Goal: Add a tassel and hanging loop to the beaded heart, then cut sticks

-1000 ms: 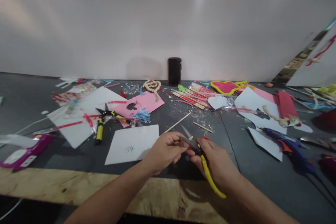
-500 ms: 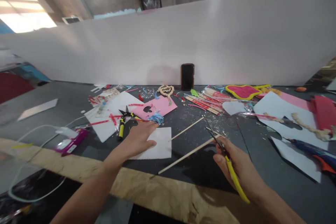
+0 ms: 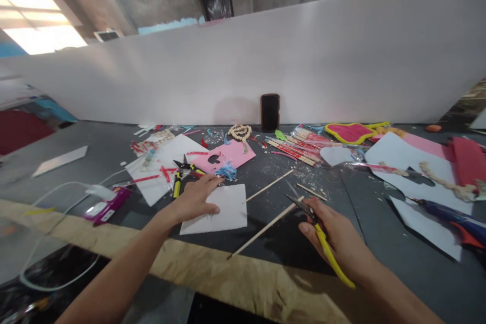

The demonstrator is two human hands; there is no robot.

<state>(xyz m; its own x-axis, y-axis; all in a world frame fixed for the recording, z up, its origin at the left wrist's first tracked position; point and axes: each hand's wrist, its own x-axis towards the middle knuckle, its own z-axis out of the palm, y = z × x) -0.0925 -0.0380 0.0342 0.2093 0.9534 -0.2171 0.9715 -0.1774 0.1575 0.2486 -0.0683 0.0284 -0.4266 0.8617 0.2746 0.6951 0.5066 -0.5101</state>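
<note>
My left hand (image 3: 195,201), fingers outstretched, lies over the left part of a small white square card (image 3: 232,207). Its fingertips are near a blue tassel (image 3: 228,171) on a pink sheet (image 3: 237,153) and black-and-yellow pliers (image 3: 177,185). My right hand (image 3: 334,233) is closed around yellow-handled pliers (image 3: 321,235), whose thin dark jaws point up and left over the end of a long wooden stick (image 3: 261,232). Whether the jaws touch it I cannot tell. Another thin stick (image 3: 270,185) and a short one (image 3: 311,192) lie just beyond.
A phone (image 3: 270,112) leans against the white partition (image 3: 170,81). Bundled chopsticks (image 3: 294,149), a beaded string (image 3: 240,132) and scraps lie at the back. At right are cut white sheets (image 3: 427,228) and a blue glue gun (image 3: 444,215); at left, a purple power strip (image 3: 106,206) with cables.
My left hand has slid slightly left, and the white card has shifted left with it. My right hand has moved a little left with the pliers, whose tip has lowered toward the long stick.
</note>
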